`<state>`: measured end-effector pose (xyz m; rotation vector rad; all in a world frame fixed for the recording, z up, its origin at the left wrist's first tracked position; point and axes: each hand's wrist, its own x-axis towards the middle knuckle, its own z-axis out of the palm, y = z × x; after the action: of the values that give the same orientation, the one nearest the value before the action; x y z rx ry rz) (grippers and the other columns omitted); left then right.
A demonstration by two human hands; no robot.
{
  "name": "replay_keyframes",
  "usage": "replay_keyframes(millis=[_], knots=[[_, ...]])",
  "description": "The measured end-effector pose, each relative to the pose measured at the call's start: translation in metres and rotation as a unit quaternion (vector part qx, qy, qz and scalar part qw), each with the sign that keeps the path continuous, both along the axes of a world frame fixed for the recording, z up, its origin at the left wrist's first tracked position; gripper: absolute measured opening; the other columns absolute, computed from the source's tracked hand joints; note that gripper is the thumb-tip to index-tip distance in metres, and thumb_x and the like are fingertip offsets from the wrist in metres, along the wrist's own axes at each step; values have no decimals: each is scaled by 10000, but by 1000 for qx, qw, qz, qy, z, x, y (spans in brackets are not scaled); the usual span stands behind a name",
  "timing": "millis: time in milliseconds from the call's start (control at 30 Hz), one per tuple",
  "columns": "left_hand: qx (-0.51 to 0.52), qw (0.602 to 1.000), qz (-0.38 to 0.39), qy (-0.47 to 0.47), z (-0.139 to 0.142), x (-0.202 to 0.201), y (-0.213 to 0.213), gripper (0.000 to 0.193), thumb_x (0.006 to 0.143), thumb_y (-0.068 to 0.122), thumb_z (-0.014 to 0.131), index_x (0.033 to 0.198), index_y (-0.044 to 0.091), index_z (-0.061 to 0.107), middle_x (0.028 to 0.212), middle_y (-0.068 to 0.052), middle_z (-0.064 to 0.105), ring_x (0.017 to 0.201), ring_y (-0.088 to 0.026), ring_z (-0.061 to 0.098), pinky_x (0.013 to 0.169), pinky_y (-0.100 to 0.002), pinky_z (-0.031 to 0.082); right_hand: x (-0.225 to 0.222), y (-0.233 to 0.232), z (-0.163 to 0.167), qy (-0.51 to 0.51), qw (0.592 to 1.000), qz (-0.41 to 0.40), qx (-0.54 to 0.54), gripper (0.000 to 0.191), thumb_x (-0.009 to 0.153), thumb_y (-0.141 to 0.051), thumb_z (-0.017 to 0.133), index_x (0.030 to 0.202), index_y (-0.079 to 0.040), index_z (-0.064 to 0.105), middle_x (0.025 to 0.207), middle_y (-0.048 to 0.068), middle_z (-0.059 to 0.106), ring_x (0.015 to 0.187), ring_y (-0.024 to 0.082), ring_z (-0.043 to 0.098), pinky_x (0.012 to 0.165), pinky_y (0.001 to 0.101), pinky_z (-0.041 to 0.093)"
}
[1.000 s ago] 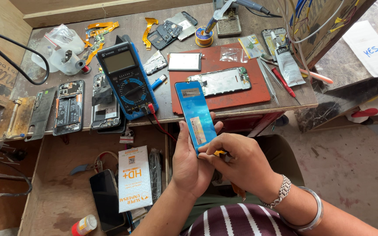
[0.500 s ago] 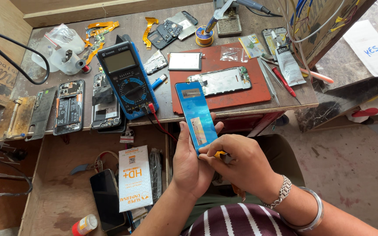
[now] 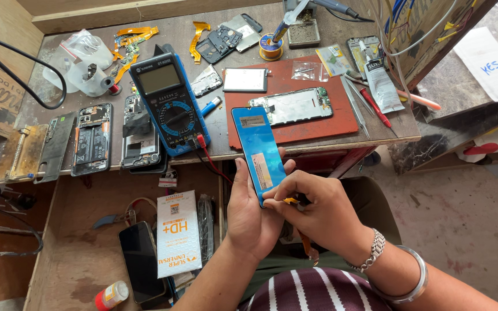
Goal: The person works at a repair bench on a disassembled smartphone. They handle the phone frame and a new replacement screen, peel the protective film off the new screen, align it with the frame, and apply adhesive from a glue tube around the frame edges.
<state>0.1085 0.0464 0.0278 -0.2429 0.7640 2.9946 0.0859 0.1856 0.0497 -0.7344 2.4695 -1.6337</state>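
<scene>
My left hand (image 3: 252, 210) holds a flat blue phone screen panel (image 3: 256, 145) upright from below, its top end reaching over the bench edge. A small label and a strip sit on the panel's blue face. My right hand (image 3: 318, 216), with bracelets at the wrist, pinches an orange flex ribbon (image 3: 290, 201) at the panel's lower right edge; the ribbon hangs down under the hand.
The wooden bench (image 3: 214, 34) carries a red work mat (image 3: 318, 124) with an opened phone frame (image 3: 292, 106), a blue multimeter (image 3: 171, 103), several dismantled phones (image 3: 93, 138), tweezers (image 3: 355, 106) and a red pen. An open drawer (image 3: 82, 253) below holds a black phone (image 3: 139, 262) and a white packet.
My right thumb and fingers have shifted slightly along the panel's lower edge. The panel and my left hand have stayed where they were.
</scene>
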Motion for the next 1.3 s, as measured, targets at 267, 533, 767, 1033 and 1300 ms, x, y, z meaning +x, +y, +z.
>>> replay_keyframes(millis=[267, 533, 767, 1033, 1300], knots=[[-1, 1000, 5, -24, 3, 0, 0, 660, 1046, 575, 294, 1368, 44, 519, 1277, -91, 622, 1213, -235, 605, 1064, -433, 494, 1, -1, 0, 37, 999, 13, -18, 205, 801, -132, 839, 867, -58, 660, 832, 36, 795, 567, 99, 745, 510, 240, 585], [-1, 999, 11, -37, 4, 0, 1, 668, 1035, 582, 295, 1370, 48, 514, 1301, -98, 617, 1222, -242, 605, 1067, -443, 491, 1, -2, -4, 104, 994, 25, -36, 199, 816, -124, 835, 895, -69, 661, 863, 41, 779, 724, 114, 771, 614, 256, 609], [-10, 998, 24, -60, 7, 0, 2, 658, 1027, 584, 300, 1360, 61, 521, 1298, -89, 619, 1234, -243, 599, 1061, -444, 490, 2, -2, -3, 135, 991, 13, 18, 161, 792, -137, 836, 867, -82, 705, 805, 32, 737, 676, 151, 718, 594, 278, 578], [-4, 997, 31, -67, 9, -2, 1, 655, 1027, 586, 297, 1335, 59, 535, 1271, -89, 624, 1223, -248, 603, 1054, -441, 490, -1, -2, -1, 100, 994, 25, -18, 177, 802, -129, 839, 868, -72, 685, 840, 24, 755, 725, 123, 758, 624, 264, 608], [-6, 998, 33, -53, 9, -2, 0, 632, 1039, 575, 298, 1329, 65, 534, 1251, -85, 621, 1219, -247, 600, 1060, -440, 482, 1, -3, 1, 0, 1000, 4, 7, 169, 795, -137, 833, 846, -70, 686, 843, 17, 789, 596, 119, 757, 535, 257, 609]])
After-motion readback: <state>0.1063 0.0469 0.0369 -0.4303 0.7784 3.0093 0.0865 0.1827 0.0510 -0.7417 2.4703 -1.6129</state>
